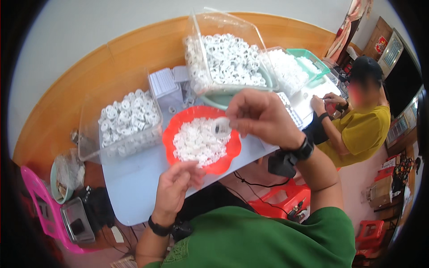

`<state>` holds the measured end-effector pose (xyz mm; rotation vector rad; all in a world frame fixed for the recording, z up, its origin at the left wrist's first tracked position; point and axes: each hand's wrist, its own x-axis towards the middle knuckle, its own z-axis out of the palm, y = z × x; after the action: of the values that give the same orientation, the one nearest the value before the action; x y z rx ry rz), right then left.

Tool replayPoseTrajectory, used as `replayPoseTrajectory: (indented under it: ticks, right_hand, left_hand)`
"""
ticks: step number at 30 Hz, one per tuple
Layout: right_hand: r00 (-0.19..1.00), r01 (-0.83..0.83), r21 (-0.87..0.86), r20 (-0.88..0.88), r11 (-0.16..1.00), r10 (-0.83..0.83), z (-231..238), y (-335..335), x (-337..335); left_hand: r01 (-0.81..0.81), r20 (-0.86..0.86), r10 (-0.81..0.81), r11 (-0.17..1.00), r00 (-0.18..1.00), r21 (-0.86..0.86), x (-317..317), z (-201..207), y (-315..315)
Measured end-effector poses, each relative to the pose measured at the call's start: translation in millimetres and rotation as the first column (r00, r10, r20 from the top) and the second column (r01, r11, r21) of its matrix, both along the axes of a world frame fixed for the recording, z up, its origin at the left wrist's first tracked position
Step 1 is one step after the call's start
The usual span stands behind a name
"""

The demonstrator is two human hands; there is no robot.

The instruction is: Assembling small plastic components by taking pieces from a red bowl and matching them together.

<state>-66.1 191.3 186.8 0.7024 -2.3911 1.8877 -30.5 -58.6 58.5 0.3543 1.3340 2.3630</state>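
My right hand (261, 117) is above the right side of a red scalloped bowl (170, 154), its thumb and fingers pinching a small round white plastic part (221, 126). Many small white plastic pieces (196, 140) fill the bowl. At the bowl's near rim is my left hand (176, 183), thumb and fingertips drawn together. Whatever those fingertips hold, if anything, is too small and blurred to make out.
Left of the bowl stands a clear bin (91, 145) of round white parts. Behind it, another clear bin (203, 58) of such parts rests tilted on a green basin (214, 102). A co-worker in a yellow shirt (364, 134) sits at the right. A red stool (286, 196) stands beside the table.
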Motion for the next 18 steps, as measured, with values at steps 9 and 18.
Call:
replayPoseTrajectory:
  ticks: [9,18]
  right_hand:
    - [0.997,0.015,0.069,-0.077,0.998,-0.01,-77,-20,47]
    - [0.993,-0.015,-0.054,0.113,0.998,0.021,-98,-6,58]
  left_hand:
    - [0.132,0.111,-0.148,0.982,0.983,0.136,5,-3,35]
    - [0.124,0.195,-0.155,0.979,0.968,0.161,11,-9,50]
